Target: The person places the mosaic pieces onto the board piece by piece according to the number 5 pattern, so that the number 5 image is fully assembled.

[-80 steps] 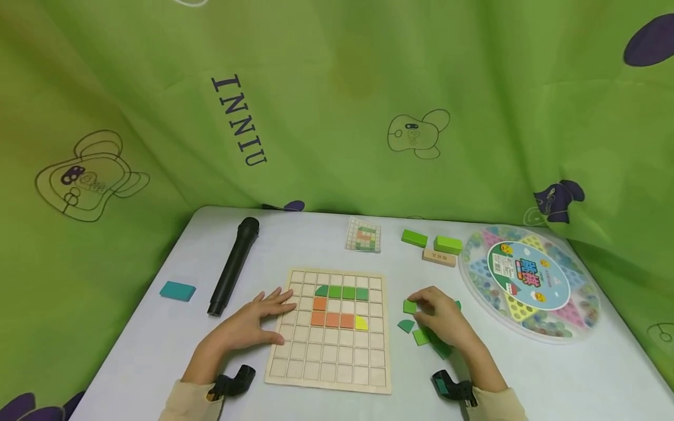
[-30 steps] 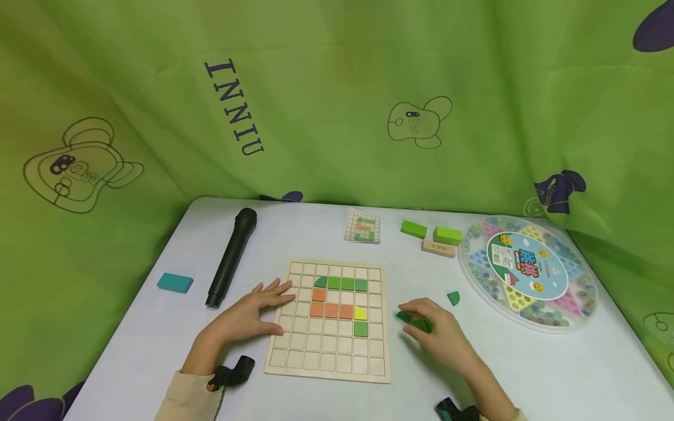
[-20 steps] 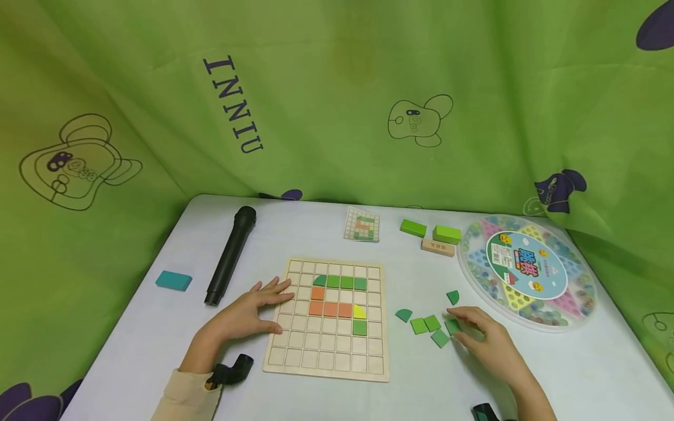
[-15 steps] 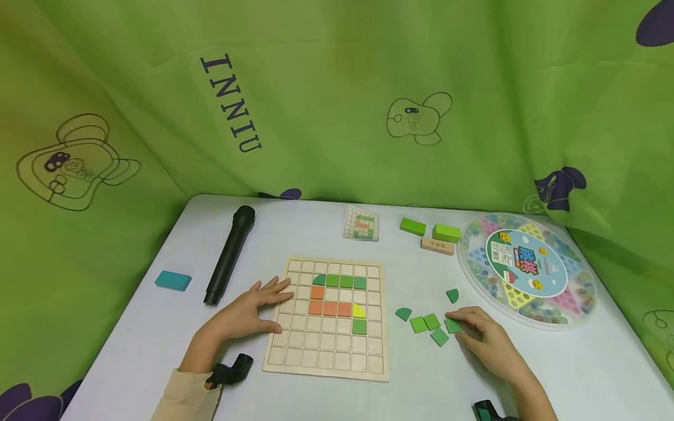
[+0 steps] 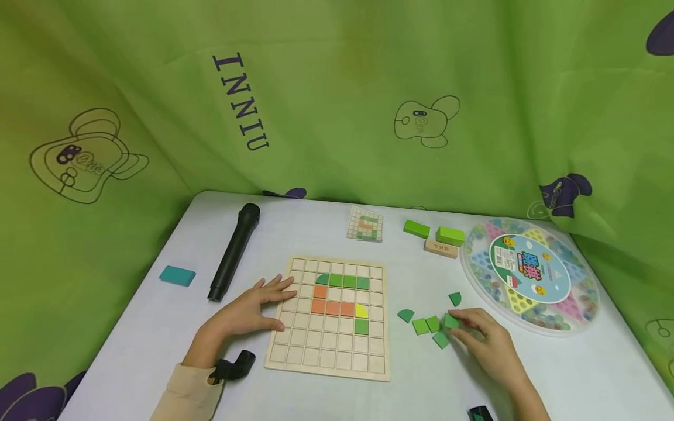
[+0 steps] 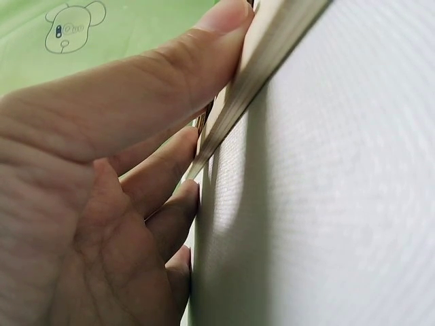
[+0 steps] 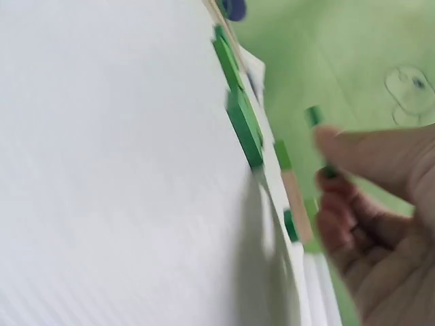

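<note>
My right hand (image 5: 487,342) pinches a green square tile (image 5: 450,321) between thumb and fingers; the right wrist view shows it raised above the table. Close by lie loose green square tiles (image 5: 420,326) and two quarter-round green ones, one to the left (image 5: 405,316) and one behind (image 5: 455,299). My left hand (image 5: 244,313) rests with fingers spread on the left edge of the wooden grid board (image 5: 326,356). In the left wrist view its thumb (image 6: 228,17) lies on the board's rim. The board bears a green row (image 5: 342,281), orange squares (image 5: 333,308), a yellow quarter-round (image 5: 361,310) and a green square (image 5: 361,327).
A pattern card (image 5: 365,224) lies behind the board. Back right are green blocks (image 5: 450,235), a wooden block (image 5: 441,249) and a round marble game box (image 5: 529,275). A black microphone (image 5: 234,251) and a teal block (image 5: 177,275) lie on the left.
A green square has been added below the yellow piece on the board. My right hand has shifted right across the loose tiles and picked one up. My left hand stays at the board.
</note>
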### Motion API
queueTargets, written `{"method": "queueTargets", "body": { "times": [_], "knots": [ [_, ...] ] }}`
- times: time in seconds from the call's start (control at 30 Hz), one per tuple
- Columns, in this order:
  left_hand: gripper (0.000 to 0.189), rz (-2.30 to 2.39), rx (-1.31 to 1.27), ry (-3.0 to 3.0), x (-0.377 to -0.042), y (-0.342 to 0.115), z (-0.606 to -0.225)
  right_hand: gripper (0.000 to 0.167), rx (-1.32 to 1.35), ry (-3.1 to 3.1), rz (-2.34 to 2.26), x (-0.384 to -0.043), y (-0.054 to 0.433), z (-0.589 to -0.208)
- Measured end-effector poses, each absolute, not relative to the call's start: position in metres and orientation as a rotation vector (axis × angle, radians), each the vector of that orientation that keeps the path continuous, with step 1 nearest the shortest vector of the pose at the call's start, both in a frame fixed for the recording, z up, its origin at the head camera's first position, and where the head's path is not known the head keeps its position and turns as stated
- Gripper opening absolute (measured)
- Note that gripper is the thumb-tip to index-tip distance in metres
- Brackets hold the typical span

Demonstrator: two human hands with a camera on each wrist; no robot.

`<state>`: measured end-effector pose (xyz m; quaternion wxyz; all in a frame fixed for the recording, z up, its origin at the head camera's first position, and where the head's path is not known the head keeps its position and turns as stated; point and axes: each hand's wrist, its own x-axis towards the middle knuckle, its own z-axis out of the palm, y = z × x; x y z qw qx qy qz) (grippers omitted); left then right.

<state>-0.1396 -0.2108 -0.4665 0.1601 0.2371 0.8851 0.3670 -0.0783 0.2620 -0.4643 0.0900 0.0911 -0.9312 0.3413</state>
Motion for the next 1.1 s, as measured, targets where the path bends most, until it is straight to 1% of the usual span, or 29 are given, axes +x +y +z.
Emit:
{"method": "queueTargets", "body": {
  "times": [0.13,0.33,0.6,0.8,0.97,1.1],
  "knots": [
    [0.074,1.047,0.686,2.521,-0.14,-0.211,-0.467,0.03,0.327,-2.73,1.123,-0.077,0.241,-0.46],
    [0.073,1.05,0.675,2.514,-0.139,-0.212,-0.468,0.031,0.512,-2.765,1.197,-0.075,0.201,-0.462],
    [0.073,1.033,0.675,2.529,-0.141,-0.21,-0.467,0.026,0.688,-2.774,1.331,-0.08,0.157,-0.463],
    [0.074,1.044,0.717,2.525,-0.144,-0.208,-0.47,0.026,0.74,-2.763,1.364,-0.083,0.138,-0.47],
    [0.073,1.038,0.702,2.533,-0.143,-0.21,-0.47,0.027,0.702,-2.804,1.274,-0.08,0.132,-0.475],
    [0.073,1.034,0.695,2.528,-0.143,-0.212,-0.469,0.027,0.73,-2.816,1.203,-0.078,0.13,-0.478]
  ]
}}
